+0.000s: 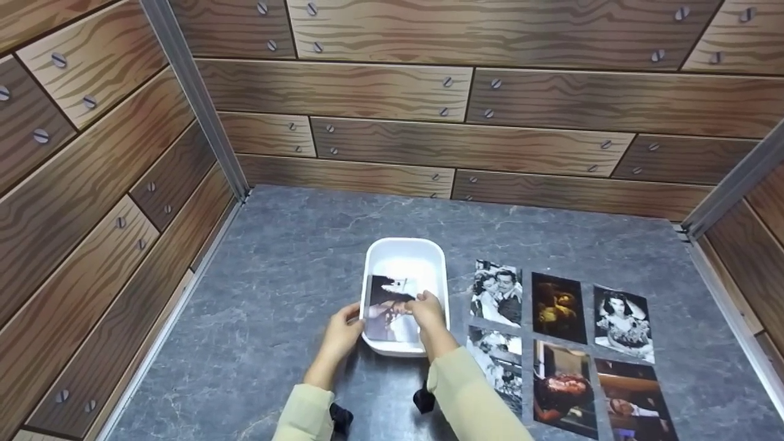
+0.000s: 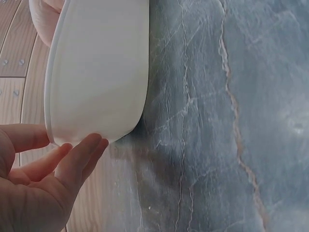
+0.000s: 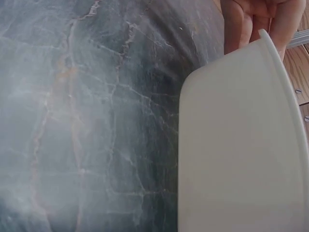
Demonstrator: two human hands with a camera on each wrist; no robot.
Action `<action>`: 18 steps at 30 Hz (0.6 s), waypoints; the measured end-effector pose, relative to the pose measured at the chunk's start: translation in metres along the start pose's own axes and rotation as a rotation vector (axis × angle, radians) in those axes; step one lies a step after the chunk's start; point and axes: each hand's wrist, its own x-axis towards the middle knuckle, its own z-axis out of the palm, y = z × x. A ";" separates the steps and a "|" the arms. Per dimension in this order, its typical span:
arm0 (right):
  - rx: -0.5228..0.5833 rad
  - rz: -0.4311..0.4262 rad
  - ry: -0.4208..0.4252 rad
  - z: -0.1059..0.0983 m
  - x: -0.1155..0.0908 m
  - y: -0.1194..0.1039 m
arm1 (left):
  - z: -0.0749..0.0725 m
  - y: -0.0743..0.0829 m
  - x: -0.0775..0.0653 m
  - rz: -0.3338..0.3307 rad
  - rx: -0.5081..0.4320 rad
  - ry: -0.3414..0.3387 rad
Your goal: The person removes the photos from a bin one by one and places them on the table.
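Observation:
A white rectangular tub stands on the grey marbled table, with a photo print in its near part. My left hand grips the tub's near left corner. In the left wrist view, the left thumb lies at the rim and the fingers press the outer wall. My right hand reaches over the tub's right side, fingers curled at the photo's right edge, which they appear to pinch. The right wrist view shows mainly the tub's outer wall; the left hand's fingers show beyond it.
Right of the tub lie several photos in two rows, including a black-and-white couple, a dark print and a black-and-white portrait. Wood-patterned panels wall the table at the back and sides.

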 end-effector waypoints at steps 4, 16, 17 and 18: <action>-0.084 -0.058 0.037 0.000 0.035 0.027 | 0.001 0.001 0.000 0.001 -0.006 0.007; -0.180 -0.006 0.010 0.000 0.097 0.079 | 0.001 0.001 0.001 -0.025 -0.007 0.021; -0.194 -0.013 0.021 -0.001 0.101 0.083 | 0.002 0.000 0.001 -0.027 0.003 0.021; -0.205 -0.015 0.028 -0.002 0.103 0.086 | 0.003 -0.001 0.001 -0.030 0.012 0.021</action>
